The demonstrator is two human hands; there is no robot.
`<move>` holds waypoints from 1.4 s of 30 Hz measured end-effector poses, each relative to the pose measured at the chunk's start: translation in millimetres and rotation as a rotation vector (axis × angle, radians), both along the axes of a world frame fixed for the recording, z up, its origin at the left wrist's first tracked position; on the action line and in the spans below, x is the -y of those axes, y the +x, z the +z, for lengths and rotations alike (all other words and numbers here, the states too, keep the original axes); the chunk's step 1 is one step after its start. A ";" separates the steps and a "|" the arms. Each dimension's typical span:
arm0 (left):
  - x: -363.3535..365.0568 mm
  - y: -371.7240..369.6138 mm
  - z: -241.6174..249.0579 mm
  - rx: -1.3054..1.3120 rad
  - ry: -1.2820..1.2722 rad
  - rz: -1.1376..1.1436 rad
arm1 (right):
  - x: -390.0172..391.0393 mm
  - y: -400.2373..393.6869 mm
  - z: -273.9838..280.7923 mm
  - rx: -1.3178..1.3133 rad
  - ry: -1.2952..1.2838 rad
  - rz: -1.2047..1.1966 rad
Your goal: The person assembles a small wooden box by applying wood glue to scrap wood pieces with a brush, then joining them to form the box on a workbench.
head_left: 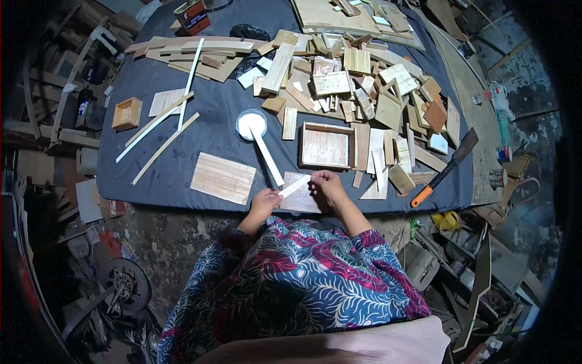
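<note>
A short pale wooden strip (pixel 295 186) is held between my two hands at the table's front edge. My left hand (pixel 264 202) pinches its lower left end, and my right hand (pixel 328 185) has its fingers closed at the upper right end. Beneath the strip lies a flat greyish-brown board (pixel 301 201). Just behind my hands, a white stick (pixel 268 160) rests with its far end in a round tub of white substance (pixel 251 124). An open wooden box (pixel 327 146) lies behind my right hand. Left of my left hand is a flat wooden panel (pixel 223 178).
Wooden blocks and offcuts (pixel 339 83) are heaped at the back right of the dark cloth (pixel 212 127). A blade with an orange handle (pixel 422 196) lies at the right. Long strips (pixel 165 145), a small box (pixel 127 114) and a red can (pixel 193 17) stand or lie leftward.
</note>
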State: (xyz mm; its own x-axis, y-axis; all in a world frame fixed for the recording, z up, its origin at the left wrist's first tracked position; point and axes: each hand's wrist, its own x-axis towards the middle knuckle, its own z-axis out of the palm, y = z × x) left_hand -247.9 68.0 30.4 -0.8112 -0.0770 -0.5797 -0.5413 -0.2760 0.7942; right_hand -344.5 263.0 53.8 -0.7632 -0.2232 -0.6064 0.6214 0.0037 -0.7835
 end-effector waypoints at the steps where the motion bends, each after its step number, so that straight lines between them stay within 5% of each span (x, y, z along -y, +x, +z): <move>1: -0.1 0.5 -1.3 -0.006 0.005 0.007 | 1.7 0.7 1.4 0.005 0.000 -0.014; 9: -1.6 1.3 2.5 0.003 -0.032 -0.008 | 1.9 6.7 -3.8 -0.013 0.027 -0.091; 17: -0.8 1.8 2.1 -0.028 -0.046 0.046 | -12.6 10.4 -13.0 -0.296 0.377 0.314; 21: -1.5 -2.7 8.2 0.000 0.041 0.090 | -15.8 17.7 -8.5 -0.325 0.392 0.305; 27: -12.1 -6.3 22.2 0.028 0.527 0.220 | -11.6 19.1 6.9 -0.086 0.133 0.133; 31: -26.1 -12.7 21.3 0.094 0.568 0.233 | -5.3 25.5 16.2 0.079 -0.104 0.041; 35: -35.2 -17.8 27.0 0.084 0.511 0.125 | -0.1 31.4 17.7 0.077 -0.048 0.148; 38: -32.6 -18.3 27.1 0.109 0.508 0.119 | -9.7 25.7 24.8 -0.004 0.184 0.324; 40: -29.9 -19.8 27.4 0.123 0.500 0.114 | -21.9 23.6 22.7 -0.927 0.968 0.288; 42: -31.0 -21.1 29.9 0.140 0.494 0.100 | -25.1 19.7 36.6 -0.794 1.064 0.268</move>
